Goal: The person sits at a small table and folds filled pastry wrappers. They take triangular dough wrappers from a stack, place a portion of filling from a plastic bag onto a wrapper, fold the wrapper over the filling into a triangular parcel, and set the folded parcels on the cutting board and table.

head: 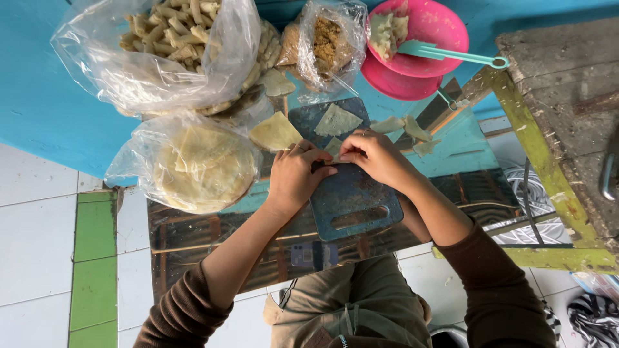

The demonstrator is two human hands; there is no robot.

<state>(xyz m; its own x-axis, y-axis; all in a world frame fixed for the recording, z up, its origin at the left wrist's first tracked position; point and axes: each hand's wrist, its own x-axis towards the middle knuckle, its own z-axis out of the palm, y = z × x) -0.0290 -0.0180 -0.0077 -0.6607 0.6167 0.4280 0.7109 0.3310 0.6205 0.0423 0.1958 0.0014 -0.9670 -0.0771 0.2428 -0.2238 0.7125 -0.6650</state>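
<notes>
Both hands meet over a blue cutting board [353, 200] on a glass tabletop [464, 148]. My left hand [294, 174] and my right hand [375, 156] together pinch a small pale dough wrapper [333, 149], mostly hidden under the fingers. A triangular wrapper piece [337, 120] lies on the far end of the board. Another pale piece [275, 132] lies just left of the board.
A clear bag of round wrappers [200, 167] sits at the left, a bag of rolled snacks [171, 38] behind it, and a bag of brown filling [325, 42] beyond the board. Two stacked pink bowls [422, 48] with a teal spoon [448, 55] stand at the back. Worn wooden table [561, 96] at right.
</notes>
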